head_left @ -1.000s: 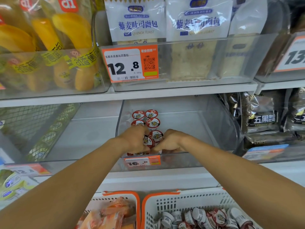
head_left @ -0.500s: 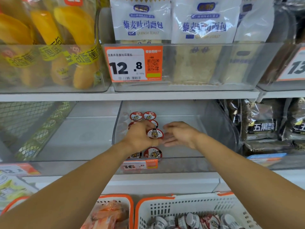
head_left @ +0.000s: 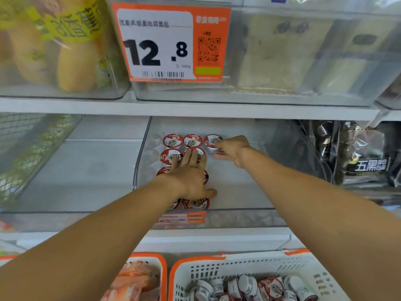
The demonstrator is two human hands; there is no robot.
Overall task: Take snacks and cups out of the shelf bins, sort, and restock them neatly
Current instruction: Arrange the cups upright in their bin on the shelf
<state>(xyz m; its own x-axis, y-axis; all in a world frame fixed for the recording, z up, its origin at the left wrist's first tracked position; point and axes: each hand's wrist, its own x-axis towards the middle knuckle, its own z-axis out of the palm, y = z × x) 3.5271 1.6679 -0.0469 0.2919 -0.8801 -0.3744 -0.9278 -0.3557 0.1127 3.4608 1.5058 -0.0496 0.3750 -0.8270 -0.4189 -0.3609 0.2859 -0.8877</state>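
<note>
Several small cups with red-and-white lids (head_left: 172, 141) stand in rows at the left of a clear shelf bin (head_left: 243, 218). My left hand (head_left: 191, 177) lies flat on top of the middle cups, fingers spread, covering some of them. My right hand (head_left: 233, 148) reaches to the back row, its fingertips on the third cup (head_left: 211, 141) there. More of the same cups (head_left: 269, 285) lie jumbled in a white basket with an orange rim (head_left: 217, 265) below the shelf.
A second basket (head_left: 156, 259) at lower left holds orange snack packs (head_left: 136, 279). Left of the cups' bin sits another clear bin (head_left: 71, 170). Dark bread bags (head_left: 366, 157) stand to the right. Above hang a 12.8 price tag (head_left: 165, 44), toast bags and yellow packs (head_left: 71, 57).
The view has moved closer. My right hand went to the back of the bin with a cup, making a third in the back row. My left hand flattened onto the middle cups.
</note>
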